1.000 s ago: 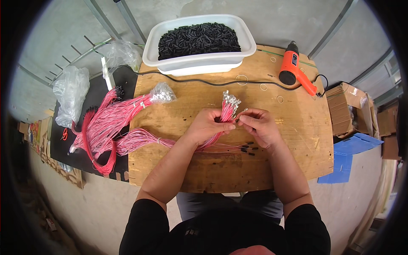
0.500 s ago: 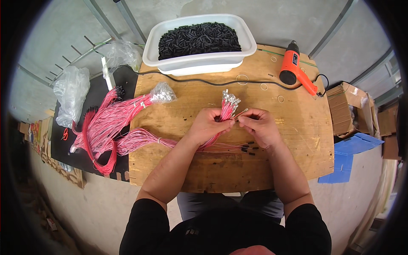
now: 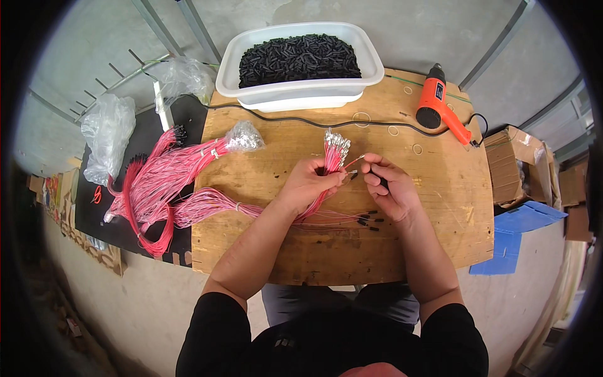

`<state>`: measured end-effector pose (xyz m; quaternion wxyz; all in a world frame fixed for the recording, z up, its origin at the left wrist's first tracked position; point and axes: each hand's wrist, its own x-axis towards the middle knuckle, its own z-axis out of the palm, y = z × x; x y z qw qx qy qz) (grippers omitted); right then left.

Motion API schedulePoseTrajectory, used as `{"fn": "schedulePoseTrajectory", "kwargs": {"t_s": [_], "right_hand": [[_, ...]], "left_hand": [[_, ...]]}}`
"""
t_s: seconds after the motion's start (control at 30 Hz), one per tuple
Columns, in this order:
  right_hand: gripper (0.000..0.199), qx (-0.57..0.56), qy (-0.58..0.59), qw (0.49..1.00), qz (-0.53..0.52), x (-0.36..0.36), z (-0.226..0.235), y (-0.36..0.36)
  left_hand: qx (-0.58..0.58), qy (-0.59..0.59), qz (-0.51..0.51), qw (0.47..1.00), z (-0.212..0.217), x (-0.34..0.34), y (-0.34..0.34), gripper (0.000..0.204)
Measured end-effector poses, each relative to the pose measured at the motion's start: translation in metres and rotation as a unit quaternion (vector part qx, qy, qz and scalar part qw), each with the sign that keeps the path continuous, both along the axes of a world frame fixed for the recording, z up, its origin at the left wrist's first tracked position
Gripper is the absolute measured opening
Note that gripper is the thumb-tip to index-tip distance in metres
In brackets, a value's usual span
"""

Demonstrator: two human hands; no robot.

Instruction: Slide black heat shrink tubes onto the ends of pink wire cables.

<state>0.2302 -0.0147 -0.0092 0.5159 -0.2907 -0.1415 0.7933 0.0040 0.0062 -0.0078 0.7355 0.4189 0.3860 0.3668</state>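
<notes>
Above the brown wooden counter (image 3: 452, 207), your left hand (image 3: 309, 182) is holding, grip closed, a bundle of pink wires with silvery metal tips (image 3: 334, 152); your half-curled right hand (image 3: 397, 188) is holding a small black tubular piece (image 3: 381, 180).

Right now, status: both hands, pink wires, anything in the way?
Left hand gripping pink wire bundle, metal terminals pointing away. Right hand half-curled around small dark piece, beside one splayed wire. Possible snag: black-ended wires near right hand.
</notes>
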Motion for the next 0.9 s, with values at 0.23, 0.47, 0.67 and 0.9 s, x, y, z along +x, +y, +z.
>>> {"fn": "schedulePoseTrajectory", "kwargs": {"t_s": [0.23,0.47,0.67,0.9], "right_hand": [[0.018,-0.001,0.046,0.997,-0.068,0.016,-0.003,0.006],[0.018,-0.039,0.049,0.996,-0.069,0.007,0.000,0.004],[0.024,-0.004,0.006,0.998,-0.056,0.007,0.001,0.003],[0.017,0.028,-0.043,0.998,-0.043,0.002,0.007,0.000]], "left_hand": [[0.002,-0.004,-0.007,1.000,0.003,0.000,-0.001,0.016],[0.014,-0.001,-0.016,1.000,0.002,0.001,-0.001,0.013],[0.015,0.000,-0.015,1.000,0.003,0.002,-0.001,0.013],[0.015,-0.008,-0.012,1.000,0.004,0.002,-0.002,0.012]]}}
